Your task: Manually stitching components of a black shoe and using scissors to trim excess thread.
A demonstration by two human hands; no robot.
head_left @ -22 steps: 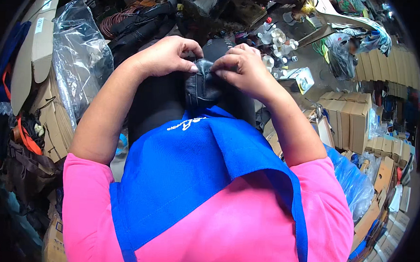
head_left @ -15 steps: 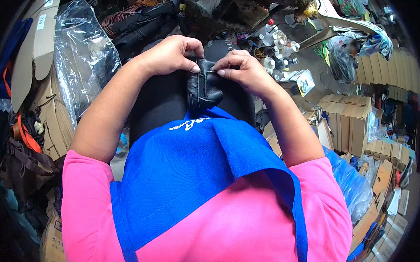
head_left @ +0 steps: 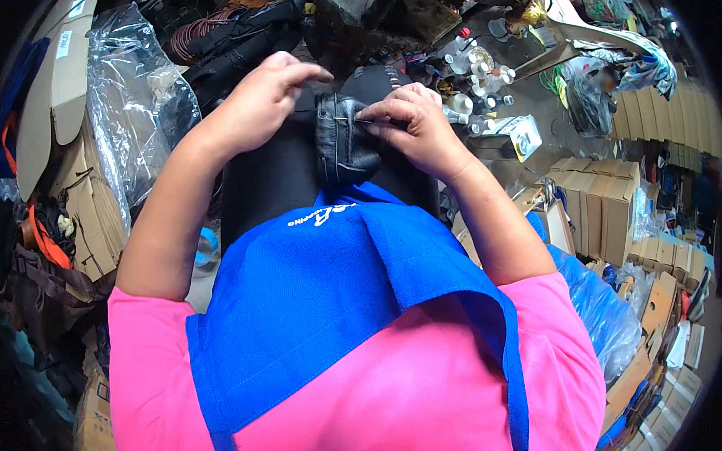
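A black leather piece (head_left: 347, 148), gathered and pouch-like with stitched seams, rests on my lap above the blue apron (head_left: 318, 280). My right hand (head_left: 418, 123) pinches its upper right edge between thumb and fingertips. Just left of those fingertips, a short pale yellowish line crosses the leather; I cannot make out whether it is thread or a needle. My left hand (head_left: 266, 100) hovers up and left of the leather, apart from it, index finger stretched out and the other fingers bent. Nothing shows in it. A thin thread there would be too fine to see.
Flattened cardboard (head_left: 69, 76) and a clear plastic sheet (head_left: 137, 103) stand at left. White bottles (head_left: 472, 69) cluster on the floor ahead to the right. Cardboard boxes (head_left: 595, 207) and a blue plastic bag (head_left: 599, 316) lie on my right, a tape roll (head_left: 207, 247) beside my left thigh.
My left hand has let go of the leather piece and moved up and to the left. My right hand stays at the leather's edge, its fingers slightly shifted.
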